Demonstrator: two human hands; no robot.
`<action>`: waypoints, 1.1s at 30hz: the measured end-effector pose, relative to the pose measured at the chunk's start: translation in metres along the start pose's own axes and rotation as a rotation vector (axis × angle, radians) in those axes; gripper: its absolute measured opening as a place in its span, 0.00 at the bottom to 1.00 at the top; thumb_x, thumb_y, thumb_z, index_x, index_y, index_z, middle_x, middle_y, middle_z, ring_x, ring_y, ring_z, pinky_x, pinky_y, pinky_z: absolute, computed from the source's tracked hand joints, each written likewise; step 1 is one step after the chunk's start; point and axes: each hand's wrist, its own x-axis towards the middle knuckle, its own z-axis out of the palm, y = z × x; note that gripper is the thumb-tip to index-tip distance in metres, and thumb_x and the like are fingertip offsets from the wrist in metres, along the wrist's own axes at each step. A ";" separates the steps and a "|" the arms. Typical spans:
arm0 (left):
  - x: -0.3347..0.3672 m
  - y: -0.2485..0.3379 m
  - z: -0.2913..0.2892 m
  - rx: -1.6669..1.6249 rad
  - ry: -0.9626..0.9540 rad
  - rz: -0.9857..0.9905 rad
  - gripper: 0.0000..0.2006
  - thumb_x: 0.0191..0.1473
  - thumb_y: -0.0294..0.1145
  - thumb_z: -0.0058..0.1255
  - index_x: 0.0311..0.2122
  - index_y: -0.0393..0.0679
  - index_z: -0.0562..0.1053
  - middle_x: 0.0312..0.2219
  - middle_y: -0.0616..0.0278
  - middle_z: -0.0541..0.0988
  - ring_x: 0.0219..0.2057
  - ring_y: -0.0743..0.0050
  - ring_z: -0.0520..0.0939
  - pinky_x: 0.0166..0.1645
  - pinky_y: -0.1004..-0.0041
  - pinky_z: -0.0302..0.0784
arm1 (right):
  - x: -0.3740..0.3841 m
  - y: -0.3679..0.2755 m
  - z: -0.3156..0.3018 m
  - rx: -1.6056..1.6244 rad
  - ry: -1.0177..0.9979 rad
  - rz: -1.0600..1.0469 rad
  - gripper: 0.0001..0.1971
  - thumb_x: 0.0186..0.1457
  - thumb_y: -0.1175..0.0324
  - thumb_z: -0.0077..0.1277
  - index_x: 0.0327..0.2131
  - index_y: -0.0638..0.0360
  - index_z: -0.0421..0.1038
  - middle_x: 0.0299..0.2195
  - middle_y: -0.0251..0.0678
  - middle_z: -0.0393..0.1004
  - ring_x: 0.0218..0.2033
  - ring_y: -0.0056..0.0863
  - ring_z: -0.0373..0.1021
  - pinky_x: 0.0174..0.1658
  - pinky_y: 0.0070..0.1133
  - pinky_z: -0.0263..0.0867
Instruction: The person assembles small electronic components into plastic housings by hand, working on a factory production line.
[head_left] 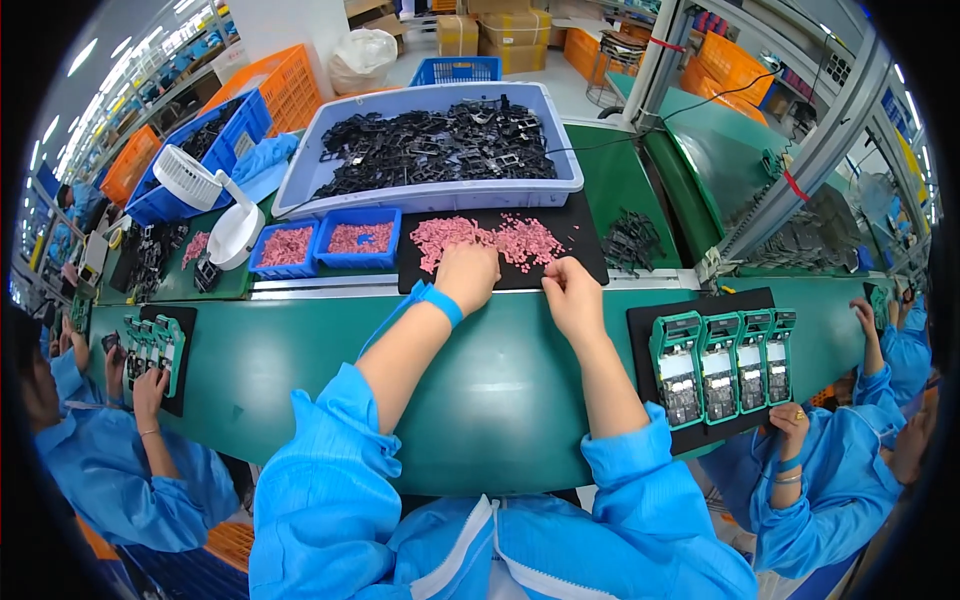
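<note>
Small pink pieces (525, 240) lie heaped and scattered on a black mat (590, 265) in front of me. My left hand (470, 272), with a blue band around its wrist, rests at the near edge of the heap. Its fingers are curled together, and the tips are partly hidden. Just right of it, my right hand (574, 295) is over the mat's near edge with thumb and forefinger pinched together. Anything between those fingertips is too small to make out.
Two blue trays (358, 262) of pink pieces stand left of the mat, beside a white fan (238, 235). Behind is a large grey bin (430, 198) of black plastic parts. Green-framed devices (678, 370) lie on a board at right. Co-workers sit on both sides.
</note>
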 end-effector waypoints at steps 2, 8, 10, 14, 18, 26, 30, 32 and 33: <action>-0.019 0.007 -0.001 -0.027 0.067 0.050 0.05 0.44 0.31 0.53 0.23 0.43 0.74 0.23 0.53 0.77 0.30 0.54 0.78 0.37 0.58 0.72 | 0.016 0.016 0.014 -0.139 -0.012 -0.046 0.04 0.46 0.71 0.56 0.27 0.60 0.72 0.26 0.42 0.75 0.31 0.41 0.72 0.35 0.33 0.68; -0.117 0.020 -0.010 -0.096 -0.079 0.062 0.03 0.45 0.29 0.50 0.25 0.43 0.72 0.25 0.54 0.76 0.33 0.55 0.76 0.39 0.60 0.69 | 0.027 -0.001 0.025 -0.385 -0.107 0.015 0.07 0.45 0.66 0.57 0.23 0.59 0.75 0.27 0.45 0.76 0.31 0.42 0.73 0.36 0.35 0.69; -0.136 0.025 -0.013 -0.118 -0.027 0.040 0.03 0.46 0.29 0.50 0.24 0.42 0.72 0.24 0.54 0.75 0.33 0.54 0.75 0.39 0.59 0.69 | 0.030 -0.003 0.027 -0.427 -0.126 -0.004 0.06 0.45 0.67 0.57 0.23 0.59 0.75 0.27 0.46 0.76 0.31 0.43 0.74 0.36 0.35 0.69; -0.152 0.034 -0.013 -0.204 0.076 -0.018 0.03 0.46 0.27 0.50 0.24 0.42 0.72 0.23 0.55 0.74 0.31 0.56 0.74 0.38 0.61 0.69 | 0.037 0.007 0.027 -0.510 -0.156 -0.102 0.06 0.47 0.70 0.52 0.24 0.63 0.74 0.27 0.50 0.76 0.31 0.46 0.74 0.37 0.36 0.69; -0.161 0.034 -0.005 -0.205 0.179 -0.015 0.02 0.46 0.26 0.49 0.25 0.42 0.72 0.23 0.56 0.74 0.29 0.57 0.73 0.37 0.63 0.70 | 0.036 0.011 0.024 -0.629 -0.197 -0.211 0.07 0.45 0.76 0.44 0.28 0.67 0.72 0.30 0.53 0.75 0.33 0.50 0.72 0.39 0.38 0.68; -0.175 0.041 -0.006 -0.170 0.116 -0.013 0.02 0.45 0.26 0.47 0.26 0.41 0.72 0.26 0.54 0.75 0.32 0.55 0.74 0.39 0.62 0.71 | -0.046 0.012 -0.003 -0.589 -0.257 -0.327 0.06 0.52 0.71 0.44 0.27 0.66 0.65 0.26 0.52 0.71 0.30 0.50 0.69 0.35 0.39 0.66; -0.200 0.059 -0.025 -0.129 -0.067 0.011 0.04 0.44 0.24 0.45 0.27 0.40 0.72 0.27 0.53 0.75 0.34 0.52 0.76 0.39 0.60 0.73 | -0.084 0.003 -0.021 -0.604 -0.280 -0.399 0.04 0.51 0.73 0.46 0.27 0.64 0.66 0.26 0.48 0.70 0.30 0.46 0.68 0.36 0.36 0.65; -0.209 0.064 -0.022 -0.124 -0.077 0.010 0.04 0.44 0.24 0.45 0.27 0.40 0.72 0.27 0.53 0.76 0.33 0.53 0.76 0.40 0.61 0.73 | -0.093 0.002 -0.023 -0.602 -0.262 -0.421 0.04 0.50 0.74 0.48 0.27 0.64 0.66 0.26 0.46 0.70 0.31 0.45 0.68 0.37 0.35 0.65; -0.212 0.067 -0.021 -0.123 -0.095 0.012 0.04 0.44 0.24 0.46 0.27 0.40 0.72 0.27 0.53 0.76 0.33 0.53 0.76 0.40 0.62 0.73 | -0.094 0.004 -0.024 -0.603 -0.262 -0.426 0.04 0.50 0.74 0.48 0.27 0.64 0.66 0.26 0.46 0.70 0.31 0.45 0.68 0.37 0.35 0.65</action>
